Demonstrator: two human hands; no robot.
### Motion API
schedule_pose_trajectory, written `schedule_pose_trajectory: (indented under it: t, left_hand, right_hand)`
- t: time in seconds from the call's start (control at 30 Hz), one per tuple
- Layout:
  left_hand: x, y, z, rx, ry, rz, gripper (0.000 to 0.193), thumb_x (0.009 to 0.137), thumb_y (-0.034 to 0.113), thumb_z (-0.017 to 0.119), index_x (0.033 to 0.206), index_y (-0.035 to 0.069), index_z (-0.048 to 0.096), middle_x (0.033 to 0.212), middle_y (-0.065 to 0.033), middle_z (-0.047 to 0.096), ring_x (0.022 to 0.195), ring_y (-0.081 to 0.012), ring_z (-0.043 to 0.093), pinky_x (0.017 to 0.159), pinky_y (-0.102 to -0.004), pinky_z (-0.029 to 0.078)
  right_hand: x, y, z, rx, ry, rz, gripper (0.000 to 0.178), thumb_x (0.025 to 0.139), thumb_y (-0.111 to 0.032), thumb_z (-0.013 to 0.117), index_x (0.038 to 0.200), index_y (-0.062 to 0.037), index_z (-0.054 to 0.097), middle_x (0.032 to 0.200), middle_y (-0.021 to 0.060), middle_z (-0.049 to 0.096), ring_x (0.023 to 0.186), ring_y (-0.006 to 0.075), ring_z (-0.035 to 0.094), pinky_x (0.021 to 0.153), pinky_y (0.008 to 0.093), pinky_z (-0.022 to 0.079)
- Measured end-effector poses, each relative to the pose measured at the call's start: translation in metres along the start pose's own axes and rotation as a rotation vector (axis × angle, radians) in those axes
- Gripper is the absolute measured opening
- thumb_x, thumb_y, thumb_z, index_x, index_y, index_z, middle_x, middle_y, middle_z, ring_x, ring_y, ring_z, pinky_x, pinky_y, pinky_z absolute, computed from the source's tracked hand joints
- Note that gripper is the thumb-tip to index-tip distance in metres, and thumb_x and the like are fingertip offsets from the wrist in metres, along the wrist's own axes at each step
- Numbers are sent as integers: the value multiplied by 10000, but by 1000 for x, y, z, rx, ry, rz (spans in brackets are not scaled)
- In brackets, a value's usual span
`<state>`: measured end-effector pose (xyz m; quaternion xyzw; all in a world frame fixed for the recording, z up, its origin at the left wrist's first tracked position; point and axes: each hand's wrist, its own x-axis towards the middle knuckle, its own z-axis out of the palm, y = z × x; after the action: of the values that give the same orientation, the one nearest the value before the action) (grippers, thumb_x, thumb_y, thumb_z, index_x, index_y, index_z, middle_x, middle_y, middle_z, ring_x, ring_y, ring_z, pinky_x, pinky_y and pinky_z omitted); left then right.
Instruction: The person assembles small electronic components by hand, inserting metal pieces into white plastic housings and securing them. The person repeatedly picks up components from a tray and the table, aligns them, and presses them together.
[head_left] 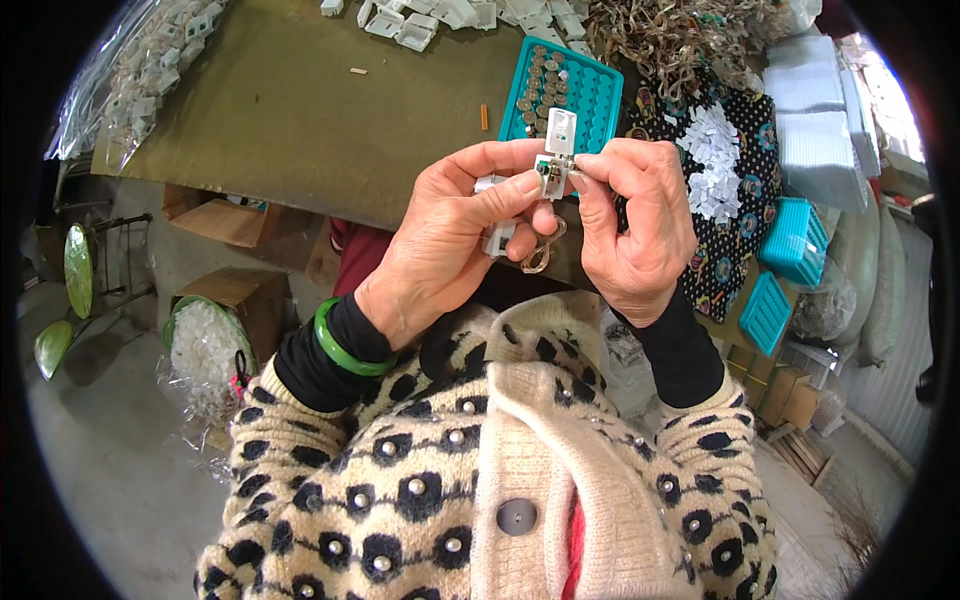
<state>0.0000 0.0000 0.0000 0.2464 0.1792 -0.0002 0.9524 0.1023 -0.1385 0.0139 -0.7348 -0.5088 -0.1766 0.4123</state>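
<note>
The curled left hand (450, 215) pinches a hinged white case (560, 135) (right hand (637, 225) pinching its edge).

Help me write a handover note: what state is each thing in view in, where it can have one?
White case, open, insides showing
Left hand, gripping the case
Right hand, fingertips at the case; grip unclear
Thin cord, looped, at the left fingers
Teal tray, partly filled with round discs
Green basket, filled with whitish pieces
Clear bag, holding many white parts
Teal trays at right, stacked
</note>
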Motion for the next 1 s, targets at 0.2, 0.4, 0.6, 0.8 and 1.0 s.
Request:
schedule_pose_trajectory:
  t: [0.2,0.4,0.6,0.8,1.0]
  left_hand:
    - [-3,-3,0,-11,-10,10,251,923,70,628,1172,35,633,748,-75,623,553,-99,513,477,-209,421]
    - [-7,-4,-3,29,14,36,232,907,55,651,1137,26,652,779,-75,634,577,-107,536,463,-220,421]
    - [-13,-5,-1,112,-81,138,217,902,41,660,1118,31,667,823,-73,642,595,-117,560,460,-235,434]
    - [-22,-9,-1,217,-70,183,197,910,41,653,1106,35,640,811,-61,632,577,-114,559,470,-232,445]
    - [-23,-11,-5,223,-56,153,183,916,62,651,1082,14,593,845,-97,658,605,-122,590,471,-237,452]
  right_hand:
    - [0,-3,4,8,-12,-38,233,721,65,726,922,0,628,860,107,585,724,252,563,605,338,468]
    - [4,-9,-8,168,-202,74,165,765,63,690,882,-10,600,854,105,575,750,262,578,653,336,482]
    - [4,-19,-16,1099,-224,943,205,913,-27,646,1057,-26,500,1003,44,581,935,91,563,850,237,480]
    - [-1,-28,-13,1248,-174,1028,289,908,-42,652,1138,3,482,1061,82,573,987,125,574,886,254,489]
    - [-3,-26,-9,1074,-224,911,372,934,-51,620,1278,21,497,1112,80,617,999,107,590,875,242,494]
